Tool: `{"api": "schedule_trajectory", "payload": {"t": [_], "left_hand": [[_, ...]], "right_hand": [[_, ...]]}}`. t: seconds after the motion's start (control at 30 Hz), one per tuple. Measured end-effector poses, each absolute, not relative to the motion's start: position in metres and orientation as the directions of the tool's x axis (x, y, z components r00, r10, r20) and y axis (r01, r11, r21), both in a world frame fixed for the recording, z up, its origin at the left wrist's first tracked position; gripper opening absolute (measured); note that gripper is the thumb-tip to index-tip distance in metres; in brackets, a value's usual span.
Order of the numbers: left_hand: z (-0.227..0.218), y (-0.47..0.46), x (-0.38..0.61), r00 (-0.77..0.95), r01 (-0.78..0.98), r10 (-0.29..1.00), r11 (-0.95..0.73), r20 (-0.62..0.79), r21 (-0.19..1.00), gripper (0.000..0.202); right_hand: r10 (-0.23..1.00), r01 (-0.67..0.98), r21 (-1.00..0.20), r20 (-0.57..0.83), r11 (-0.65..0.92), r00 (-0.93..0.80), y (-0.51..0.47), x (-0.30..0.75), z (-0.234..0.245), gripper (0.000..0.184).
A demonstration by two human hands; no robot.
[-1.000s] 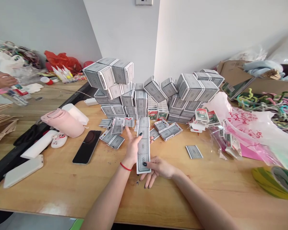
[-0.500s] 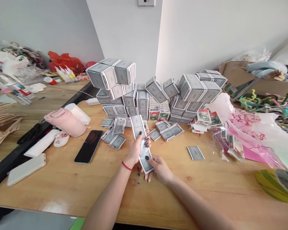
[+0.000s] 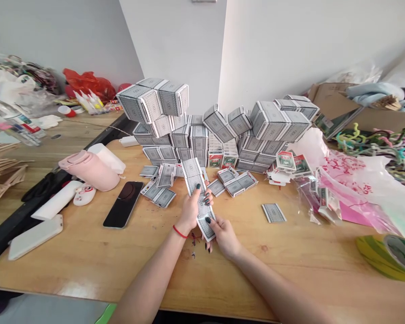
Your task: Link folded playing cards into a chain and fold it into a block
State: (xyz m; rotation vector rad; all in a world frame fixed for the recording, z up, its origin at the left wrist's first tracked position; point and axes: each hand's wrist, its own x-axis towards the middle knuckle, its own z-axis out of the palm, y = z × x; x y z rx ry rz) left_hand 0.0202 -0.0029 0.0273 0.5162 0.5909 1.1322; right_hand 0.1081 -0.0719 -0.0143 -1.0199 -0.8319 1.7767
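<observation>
Both hands hold one long strip of playing cards [image 3: 191, 173], grey patterned backs up, slanting away from me over the table. My left hand [image 3: 191, 209] grips its middle, thumb on top and fingers curled round the right edge. At the near end my right hand [image 3: 224, 234] pinches the strip, thumb on top and fingers beneath. Beyond lie loose folded cards [image 3: 160, 194] on the left and more card pieces [image 3: 239, 183] on the right. A single card piece [image 3: 273, 213] lies apart. Behind them stand stacked blocks made of cards [image 3: 167, 103].
A black phone [image 3: 123, 204], a pink bottle [image 3: 91, 171] and a white case [image 3: 36, 237] lie left. To the right are card boxes [image 3: 285, 161], plastic bags [image 3: 347, 175] and a roll of yellow-green tape [image 3: 388, 256]. A wall rises behind the table [image 3: 87, 270].
The strip and both hands stay nearly in place, with only a slight shift of my grip. The whole view has moved a little.
</observation>
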Motion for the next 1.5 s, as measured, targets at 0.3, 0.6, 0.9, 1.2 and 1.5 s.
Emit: {"api": "schedule_trajectory", "payload": {"t": [0.3, 0.6, 0.9, 1.2, 1.5], "left_hand": [[0.028, -0.005, 0.021, 0.294, -0.686, 0.941, 0.329, -0.167, 0.649, 0.023], [0.033, -0.006, 0.014, 0.306, -0.659, 0.941, 0.320, -0.146, 0.681, 0.026], [0.033, -0.007, 0.020, 0.302, -0.672, 0.941, 0.323, -0.151, 0.667, 0.024], [0.033, -0.008, 0.022, 0.326, -0.692, 0.931, 0.354, -0.166, 0.629, 0.021], [0.026, -0.009, 0.025, 0.303, -0.696, 0.941, 0.326, -0.150, 0.640, 0.016]], "right_hand": [[0.946, -0.367, -0.872, -0.285, -0.323, -0.155, -0.074, 0.105, -0.014, 0.036], [0.946, -0.333, -0.886, -0.304, -0.323, -0.108, -0.077, 0.102, -0.013, 0.037], [0.945, -0.335, -0.884, -0.311, -0.327, -0.102, -0.078, 0.103, -0.011, 0.036], [0.942, -0.356, -0.872, -0.322, -0.335, -0.098, -0.077, 0.104, -0.012, 0.036], [0.943, -0.355, -0.875, -0.322, -0.330, -0.081, -0.076, 0.103, -0.012, 0.034]]}}
